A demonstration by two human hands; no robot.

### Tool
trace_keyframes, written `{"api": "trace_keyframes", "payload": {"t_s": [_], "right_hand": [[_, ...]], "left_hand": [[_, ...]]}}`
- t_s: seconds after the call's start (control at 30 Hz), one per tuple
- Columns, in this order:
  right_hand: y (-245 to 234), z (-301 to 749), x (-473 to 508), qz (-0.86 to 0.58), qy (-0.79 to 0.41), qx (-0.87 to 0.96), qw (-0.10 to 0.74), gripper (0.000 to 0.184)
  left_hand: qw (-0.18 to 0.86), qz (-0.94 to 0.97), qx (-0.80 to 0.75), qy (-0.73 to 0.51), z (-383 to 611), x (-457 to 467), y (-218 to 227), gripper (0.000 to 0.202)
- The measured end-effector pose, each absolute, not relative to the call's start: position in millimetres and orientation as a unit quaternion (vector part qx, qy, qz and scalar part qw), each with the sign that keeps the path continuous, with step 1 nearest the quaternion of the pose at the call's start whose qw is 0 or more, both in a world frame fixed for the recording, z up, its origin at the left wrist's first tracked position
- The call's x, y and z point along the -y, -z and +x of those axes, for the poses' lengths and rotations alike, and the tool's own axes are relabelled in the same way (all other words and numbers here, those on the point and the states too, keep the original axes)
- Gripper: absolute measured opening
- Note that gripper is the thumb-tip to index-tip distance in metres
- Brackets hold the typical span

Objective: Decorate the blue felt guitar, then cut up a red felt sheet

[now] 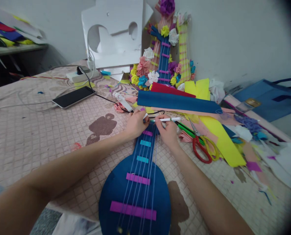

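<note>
A blue paper guitar (118,182) with pink and light-blue strips and white strings lies in front of me, its neck pointing away. At the far end of the neck, my right hand (168,130) pinches a slim white pen (171,119), held almost level and pointing left. My left hand (135,124) rests beside it at the neck's end, fingers closed; a small white piece (145,115) shows at its fingertips, too little of it visible to name. Both hands cover the top of the neck. A black cable runs just behind them.
Red and yellow-handled scissors (201,150) and a green cutter (186,129) lie to the right among paper scraps. Beyond the hands sits a blue paper strip (177,101). A phone (74,97) is cabled to a power strip (83,75). Flower-decorated paper guitars (163,58) lean on the wall.
</note>
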State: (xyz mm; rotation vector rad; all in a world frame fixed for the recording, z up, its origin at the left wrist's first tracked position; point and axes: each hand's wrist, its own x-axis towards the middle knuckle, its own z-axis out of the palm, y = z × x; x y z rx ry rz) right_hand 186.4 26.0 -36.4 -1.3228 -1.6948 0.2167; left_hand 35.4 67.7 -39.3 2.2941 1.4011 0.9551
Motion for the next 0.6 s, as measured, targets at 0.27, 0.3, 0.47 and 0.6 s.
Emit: {"api": "trace_keyframes", "payload": {"t_s": [0.27, 0.3, 0.47, 0.6], "right_hand": [[35.2, 184.5, -26.4, -0.538, -0.087, 0.697, 0.467, 0.014], [35.4, 184.6, -26.5, -0.538, -0.086, 0.698, 0.465, 0.014], [36.4, 186.1, -26.3, -0.542, -0.089, 0.691, 0.469, 0.015], [37.2, 186.8, -26.3, -0.547, -0.095, 0.688, 0.467, 0.016]], "left_hand": [[0.149, 0.795, -0.484, -0.334, 35.3, -68.5, 40.3, 0.017], [0.149, 0.795, -0.485, -0.332, 35.4, -68.5, 40.1, 0.017], [0.151, 0.796, -0.486, -0.328, 35.9, -67.8, 38.6, 0.016], [0.151, 0.796, -0.485, -0.328, 35.9, -67.6, 38.9, 0.017]]}}
